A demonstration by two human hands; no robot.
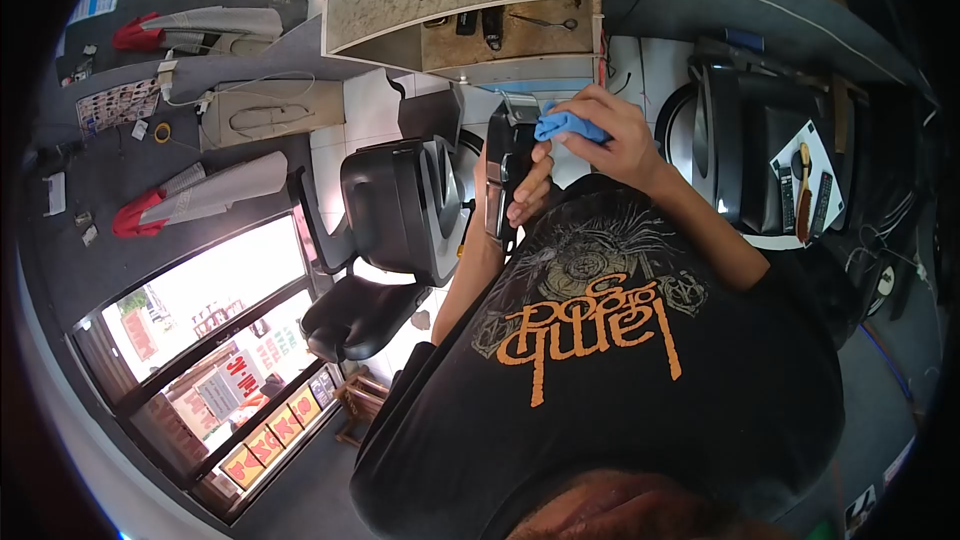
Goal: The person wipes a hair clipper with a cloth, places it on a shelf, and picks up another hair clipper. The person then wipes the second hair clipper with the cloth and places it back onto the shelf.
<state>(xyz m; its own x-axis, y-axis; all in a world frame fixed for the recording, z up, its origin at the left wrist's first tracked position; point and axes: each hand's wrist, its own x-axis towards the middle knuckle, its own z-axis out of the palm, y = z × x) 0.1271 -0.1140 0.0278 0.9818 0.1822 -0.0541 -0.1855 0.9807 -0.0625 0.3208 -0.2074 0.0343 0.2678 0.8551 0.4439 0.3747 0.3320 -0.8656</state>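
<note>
My left hand (533, 190) is closed around a black hair clipper (511, 155), which stands nearly upright in front of my chest. The clipper's metal blade end (517, 108) points away from me. A folded blue cloth (572, 126) is pinched in the fingers of my right hand (622, 137), close beside the blade end. Whether the cloth touches the clipper I cannot tell. Part of the left hand is hidden behind the clipper.
Ahead stands a worn counter (390, 15) with an open shelf holding scissors (545, 21) and dark tools (492, 28). Black salon chairs (385, 210) (735, 140) flank me. On the right chair, a white board (828, 185) carries a brush (803, 205) and dark items.
</note>
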